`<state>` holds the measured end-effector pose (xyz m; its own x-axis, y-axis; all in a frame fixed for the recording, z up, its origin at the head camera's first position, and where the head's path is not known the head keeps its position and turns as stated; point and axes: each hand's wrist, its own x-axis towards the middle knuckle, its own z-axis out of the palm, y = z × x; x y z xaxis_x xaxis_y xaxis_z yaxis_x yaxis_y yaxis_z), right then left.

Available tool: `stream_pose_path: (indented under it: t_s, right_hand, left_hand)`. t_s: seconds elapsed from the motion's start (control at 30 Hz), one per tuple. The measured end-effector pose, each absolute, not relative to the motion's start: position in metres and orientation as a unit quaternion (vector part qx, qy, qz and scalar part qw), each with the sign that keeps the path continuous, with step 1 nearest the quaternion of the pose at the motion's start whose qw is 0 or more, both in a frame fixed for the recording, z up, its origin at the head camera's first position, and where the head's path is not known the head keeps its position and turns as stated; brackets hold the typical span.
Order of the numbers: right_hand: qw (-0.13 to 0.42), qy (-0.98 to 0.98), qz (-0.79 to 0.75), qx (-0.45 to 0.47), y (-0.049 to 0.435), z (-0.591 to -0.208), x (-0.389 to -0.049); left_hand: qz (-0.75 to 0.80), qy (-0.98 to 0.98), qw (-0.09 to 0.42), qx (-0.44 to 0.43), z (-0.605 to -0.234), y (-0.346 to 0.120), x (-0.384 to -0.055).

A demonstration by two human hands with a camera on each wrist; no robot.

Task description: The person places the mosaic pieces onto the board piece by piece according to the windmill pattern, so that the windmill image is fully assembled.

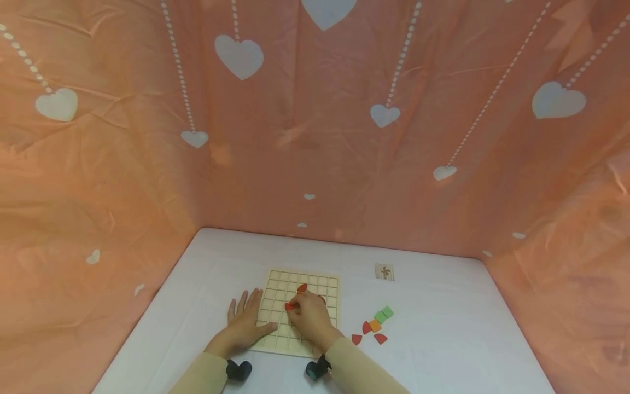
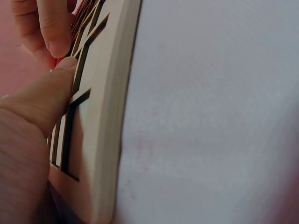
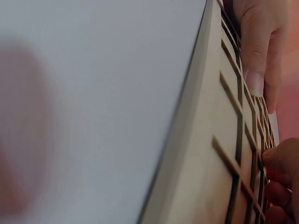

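A pale wooden grid board [image 1: 285, 345] lies on the white table in front of me. My left hand [image 1: 243, 327] rests along its left side with fingers straight, the thumb lying on the grid. Over the middle of the board, my right hand [image 1: 312, 318] pinches a red quarter-round piece [image 1: 289, 307] between thumb and fingers, at the surface of the grid. One red piece [image 1: 302, 287] sits on the board just beyond that hand, and another red piece [image 1: 322, 299] is partly hidden behind it. In the right wrist view the pinched piece is mostly covered by fingers.
Right of the board lie loose pieces: two green squares [image 1: 388, 312], an orange square [image 1: 375, 326] and three red quarter-rounds [image 1: 380, 339]. A small card with a printed pinwheel pattern [image 1: 385, 272] lies farther back. Pink cloth with hearts [image 1: 315, 137] encloses the white table [image 1: 443, 323].
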<state>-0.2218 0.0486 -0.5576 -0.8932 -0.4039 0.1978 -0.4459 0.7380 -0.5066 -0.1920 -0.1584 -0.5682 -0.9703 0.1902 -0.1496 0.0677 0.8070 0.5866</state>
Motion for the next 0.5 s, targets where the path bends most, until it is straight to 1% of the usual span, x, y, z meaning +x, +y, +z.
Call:
stream_pose_path:
  t_s: [0.13, 0.5]
  right_hand:
    - [0.037, -0.934, 0.275, 0.223, 0.0469, -0.5567, -0.2207]
    - [0.058, -0.936, 0.282, 0.201, 0.0418, -0.5560, -0.2202]
  left_hand:
    - [0.302, 0.945, 0.101, 0.067, -0.5681, -0.1585, -0.1920]
    - [0.303, 0.945, 0.098, 0.068, -0.5692, -0.1588, -0.1922]
